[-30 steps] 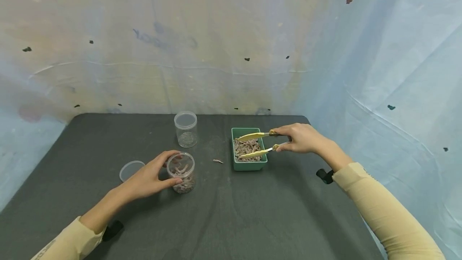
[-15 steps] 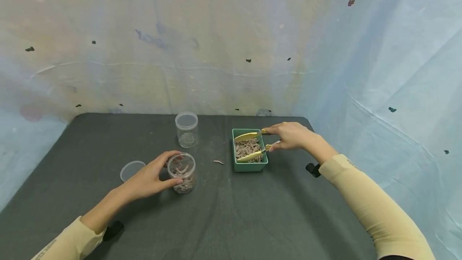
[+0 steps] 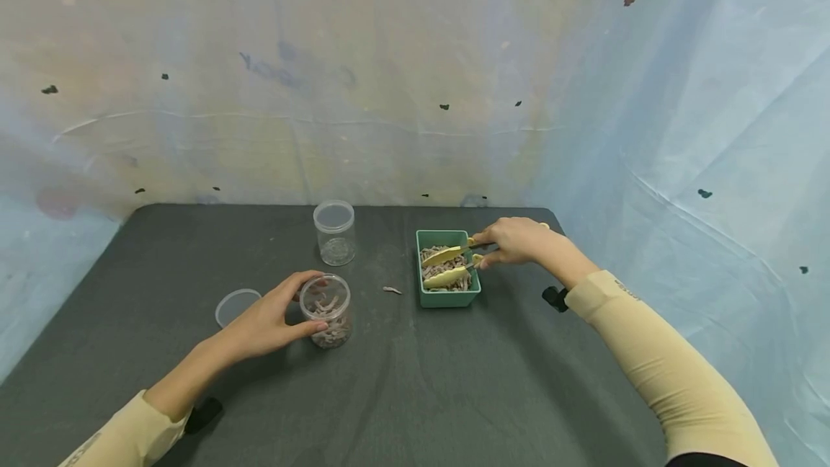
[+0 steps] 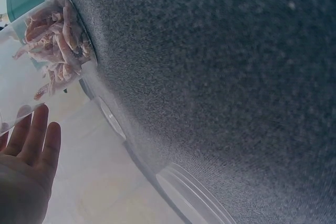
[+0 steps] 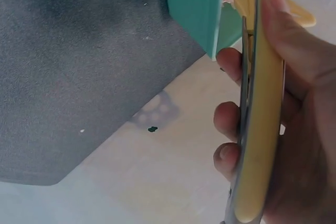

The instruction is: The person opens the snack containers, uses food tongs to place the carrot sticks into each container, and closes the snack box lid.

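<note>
While left hand [image 3: 275,317] grips jar [image 3: 341,314] (1 of 2) | right hand [image 3: 515,241] grips tongs [image 3: 446,277] (1) | tub [image 3: 449,300]: 1 | loose lid [image 3: 235,305]: 1

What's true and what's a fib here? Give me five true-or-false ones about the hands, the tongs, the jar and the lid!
1. The right hand holds yellow tongs. True.
2. The left hand holds the green tub. False: it holds a clear jar with strips inside.
3. The tongs' yellow ends are over the strips in the green tub. True.
4. The round clear lid is in the right hand. False: the round clear lid lies on the table, near the left hand.
5. One loose strip lies between the held jar and the tub. True.
</note>
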### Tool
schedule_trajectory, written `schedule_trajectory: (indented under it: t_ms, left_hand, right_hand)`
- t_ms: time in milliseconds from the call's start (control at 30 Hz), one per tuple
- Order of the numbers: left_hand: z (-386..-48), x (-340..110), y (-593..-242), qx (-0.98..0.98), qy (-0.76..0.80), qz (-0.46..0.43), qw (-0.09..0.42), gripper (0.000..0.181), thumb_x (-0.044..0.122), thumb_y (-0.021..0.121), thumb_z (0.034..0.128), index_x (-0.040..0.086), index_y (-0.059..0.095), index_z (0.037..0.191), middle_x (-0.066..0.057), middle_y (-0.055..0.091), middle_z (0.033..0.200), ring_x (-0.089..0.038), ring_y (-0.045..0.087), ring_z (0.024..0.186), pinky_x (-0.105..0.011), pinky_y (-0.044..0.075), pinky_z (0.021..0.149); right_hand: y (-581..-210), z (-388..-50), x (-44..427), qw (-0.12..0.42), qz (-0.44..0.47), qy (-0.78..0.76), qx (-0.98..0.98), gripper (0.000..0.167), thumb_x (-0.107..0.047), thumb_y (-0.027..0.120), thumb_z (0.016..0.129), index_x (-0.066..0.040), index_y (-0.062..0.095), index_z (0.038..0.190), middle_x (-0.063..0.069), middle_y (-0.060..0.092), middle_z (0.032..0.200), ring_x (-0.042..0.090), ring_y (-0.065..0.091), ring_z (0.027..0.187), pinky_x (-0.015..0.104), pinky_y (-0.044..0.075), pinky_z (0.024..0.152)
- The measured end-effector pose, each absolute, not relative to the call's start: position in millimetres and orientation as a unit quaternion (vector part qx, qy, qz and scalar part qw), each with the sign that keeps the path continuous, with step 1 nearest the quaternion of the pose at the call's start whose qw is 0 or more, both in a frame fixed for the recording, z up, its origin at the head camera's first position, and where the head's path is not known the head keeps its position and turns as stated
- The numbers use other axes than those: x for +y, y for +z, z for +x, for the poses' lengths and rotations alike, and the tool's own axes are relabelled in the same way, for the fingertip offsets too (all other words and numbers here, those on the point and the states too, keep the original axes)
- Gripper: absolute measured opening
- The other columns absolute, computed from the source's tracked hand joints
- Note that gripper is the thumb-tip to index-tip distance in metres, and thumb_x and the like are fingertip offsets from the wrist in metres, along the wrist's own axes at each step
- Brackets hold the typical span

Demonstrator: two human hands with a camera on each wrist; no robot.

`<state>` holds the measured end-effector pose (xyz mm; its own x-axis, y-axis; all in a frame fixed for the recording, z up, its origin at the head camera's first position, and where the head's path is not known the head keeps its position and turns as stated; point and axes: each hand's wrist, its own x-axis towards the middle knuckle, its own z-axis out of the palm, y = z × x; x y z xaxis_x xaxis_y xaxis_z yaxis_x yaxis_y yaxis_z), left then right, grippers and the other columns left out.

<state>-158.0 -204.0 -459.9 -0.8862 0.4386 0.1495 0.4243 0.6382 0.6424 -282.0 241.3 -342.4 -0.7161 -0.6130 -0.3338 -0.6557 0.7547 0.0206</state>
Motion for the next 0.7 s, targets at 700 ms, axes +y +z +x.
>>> schedule_trajectory:
  t_ms: [700]
  left_hand:
    - [-157.3,-203.3,-460.9,0.905,0.353,0.239,0.009,0.081,0.054,0.075,0.0934,0.020,0.037,0.156,-0.009,0.049,0.152,-0.036,0.056,0.131,-0.058,0.051,0.096]
  right_hand:
    - [-350.0,-266.3,260.3,0.023,-0.397,0.029,0.917,0.044,-0.035,0.078,0.094,-0.011,0.074,0.130,0.008,0.076,0.121,0.020,0.075,0.085,0.036,0.058,0.065]
